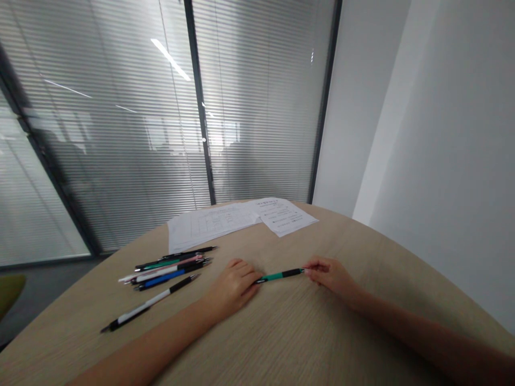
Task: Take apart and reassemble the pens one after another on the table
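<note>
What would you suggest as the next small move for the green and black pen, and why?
I would probably slide the green and black pen left to the other pens: the right hand pinches one end, the left hand is at the other, and it lies apart from that group on the wooden table.

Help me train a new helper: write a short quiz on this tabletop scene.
1. What lies between the left hand and the right hand?
2. True or false: the white-and-black pen lies on top of the printed sheets.
3. Which hand is nearer the loose pens: A, left hand, or B, right hand?

Key: 1. The green-and-black pen. 2. False. 3. A.
</note>
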### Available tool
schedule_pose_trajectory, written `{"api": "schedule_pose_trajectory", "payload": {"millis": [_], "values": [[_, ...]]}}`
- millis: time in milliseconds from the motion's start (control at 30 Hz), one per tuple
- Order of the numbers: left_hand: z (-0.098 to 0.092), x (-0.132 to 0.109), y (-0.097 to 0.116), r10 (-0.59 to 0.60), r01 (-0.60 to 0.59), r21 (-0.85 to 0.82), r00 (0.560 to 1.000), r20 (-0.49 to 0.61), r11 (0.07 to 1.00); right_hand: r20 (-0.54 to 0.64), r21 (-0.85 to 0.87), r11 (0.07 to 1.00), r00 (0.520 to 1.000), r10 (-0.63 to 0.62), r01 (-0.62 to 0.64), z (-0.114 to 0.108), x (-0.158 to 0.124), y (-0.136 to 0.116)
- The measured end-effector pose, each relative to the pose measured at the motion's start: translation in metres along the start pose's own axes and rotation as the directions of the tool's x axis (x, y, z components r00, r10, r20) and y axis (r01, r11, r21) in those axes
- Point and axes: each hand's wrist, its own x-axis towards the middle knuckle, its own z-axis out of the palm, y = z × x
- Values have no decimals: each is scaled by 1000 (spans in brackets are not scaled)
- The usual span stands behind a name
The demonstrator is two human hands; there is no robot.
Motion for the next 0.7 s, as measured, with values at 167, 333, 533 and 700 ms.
{"api": "schedule_pose_trajectory", "payload": {"millis": [167, 333, 533, 700], "values": [[0, -1, 0, 21, -20, 21, 1000, -9, 1000, 25, -33, 999, 1000, 13, -12, -1, 0, 1], [0, -1, 0, 33, -33, 22, 999, -34, 999, 46, -58, 998, 999, -5, 8, -1, 0, 3], [-3, 1, 2, 40, -39, 26, 998, -49, 999, 68, -103, 992, 996, -63, 69, 0, -1, 3], [-2, 0, 1, 30, -29, 24, 999, -43, 999, 61, -182, 977, 993, -99, 109, 0, -1, 5]]}}
